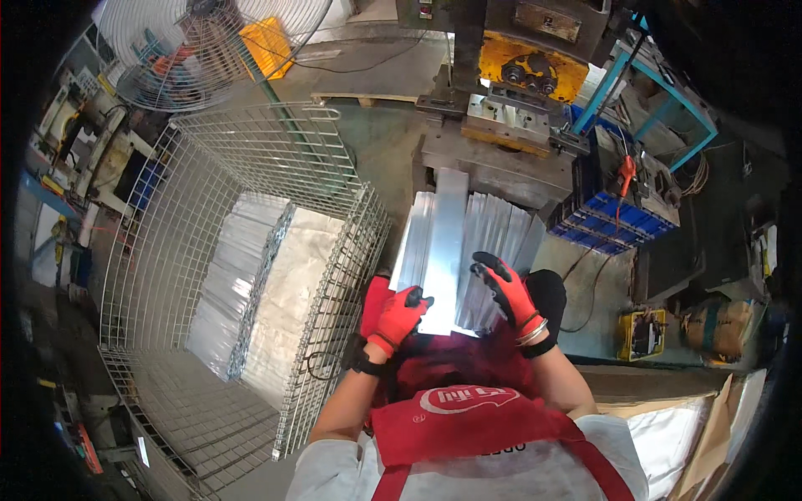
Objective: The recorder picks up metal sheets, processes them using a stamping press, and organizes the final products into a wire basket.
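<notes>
A long, shiny metal strip (pixel 447 242) lies lengthwise over a fanned-out stack of similar metal strips (pixel 497 238) in front of me. My left hand (pixel 403 314), in a red glove with black fingertips, is closed on the left edge of that strip near its close end. In a matching glove, my right hand (pixel 508 289) hovers over the right part of the stack, fingers bent and apart, with nothing seen in it. The far end of the strip reaches toward the press bed (pixel 493 163).
To the left stands a wire mesh cage (pixel 334 292) with bundled metal strips (pixel 238 275) inside. A large fan (pixel 205 50) rises behind it. Beyond the stack is a press with a die (pixel 510 117). A blue crate (pixel 601 225) and a yellow basket (pixel 642 334) stand right.
</notes>
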A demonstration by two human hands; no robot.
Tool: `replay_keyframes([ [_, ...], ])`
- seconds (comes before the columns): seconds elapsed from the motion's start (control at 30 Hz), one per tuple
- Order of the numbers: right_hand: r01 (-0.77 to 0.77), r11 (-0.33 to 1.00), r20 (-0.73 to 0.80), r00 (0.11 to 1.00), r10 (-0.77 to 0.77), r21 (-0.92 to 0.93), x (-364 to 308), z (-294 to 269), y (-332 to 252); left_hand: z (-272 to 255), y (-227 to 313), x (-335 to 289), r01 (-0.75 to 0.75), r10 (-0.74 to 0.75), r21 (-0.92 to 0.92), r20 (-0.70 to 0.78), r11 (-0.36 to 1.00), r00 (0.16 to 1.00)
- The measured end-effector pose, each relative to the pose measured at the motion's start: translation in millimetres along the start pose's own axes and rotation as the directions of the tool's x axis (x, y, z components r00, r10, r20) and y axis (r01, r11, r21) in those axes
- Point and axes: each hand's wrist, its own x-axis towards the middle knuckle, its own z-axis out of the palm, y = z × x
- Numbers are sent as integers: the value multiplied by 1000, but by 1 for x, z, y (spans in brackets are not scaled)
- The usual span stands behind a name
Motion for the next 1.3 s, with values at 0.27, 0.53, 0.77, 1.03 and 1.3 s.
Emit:
replay_keyframes([
  [0.27,82,970,-232,963,-136,-228,23,-97,8,-14,-92,56,-42,70,334,-73,942,995],
  [0.53,-567,330,-604,797,-11,-755,91,-191,38,-14,-38,46,89,-23,696,-103,713,994],
  [0.77,-633,375,-591,772,235,-678,127,-213,85,-10,-31,42,23,204,772,-197,635,959],
  [1.03,-364,803,-671,739,-59,-471,101,-176,49,5,16,27,-190,266,538,-66,821,962],
  [1.3,351,935,-412,859,-302,47,84,-85,-39,63,19,35,-229,312,-339,216,912,925],
])
